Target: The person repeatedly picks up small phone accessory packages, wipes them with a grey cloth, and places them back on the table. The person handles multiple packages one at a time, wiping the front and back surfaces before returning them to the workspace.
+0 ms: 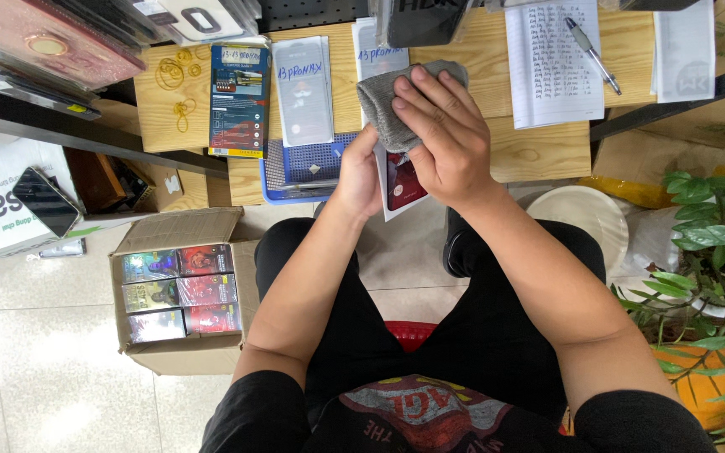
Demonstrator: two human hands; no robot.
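Here the right hand [446,138] presses a grey cloth [392,105] onto a red phone [404,183]. The left hand [361,172] grips its white sleeve [389,210]. A blue rectangular package [239,99] lies nearby.

Cardboard box [179,352] on floor, left of knees. Blue tray [283,180] on wooden table [539,151]; notebook [552,63] right, pen [593,54] on it.

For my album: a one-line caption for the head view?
Right hand presses grey cloth onto flat red packet held by left hand.
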